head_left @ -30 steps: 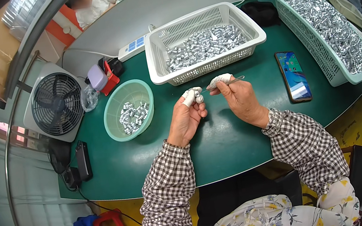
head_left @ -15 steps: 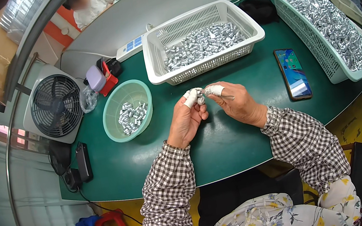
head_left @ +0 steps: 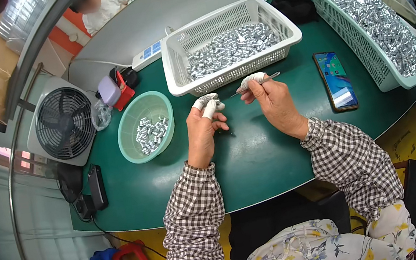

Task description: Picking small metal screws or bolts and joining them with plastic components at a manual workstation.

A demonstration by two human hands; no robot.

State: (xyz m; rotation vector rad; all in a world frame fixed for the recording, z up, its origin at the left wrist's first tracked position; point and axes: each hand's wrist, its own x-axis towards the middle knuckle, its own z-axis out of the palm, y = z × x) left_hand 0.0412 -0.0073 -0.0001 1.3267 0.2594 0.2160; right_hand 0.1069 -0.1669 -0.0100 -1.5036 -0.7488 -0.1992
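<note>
Holding a small silver part [head_left: 218, 104] in left hand [head_left: 204, 130] and thin metal tweezers [head_left: 258, 84] in right hand [head_left: 273, 103], both over the middle of the green tabletop [head_left: 256, 160].

Left fingertips, taped white, pinched shut on the part; right fingers closed around the tweezers, tips pointing left toward the part, a small gap between them. White basket [head_left: 230, 45] of silver parts just behind the hands toward the far edge. Round green bowl [head_left: 145, 127] with a few parts left of the left hand. Phone [head_left: 335, 80] lies right of the right hand; long green basket [head_left: 372, 27] full of parts along the right edge. Fan [head_left: 63, 123] at the left edge.
</note>
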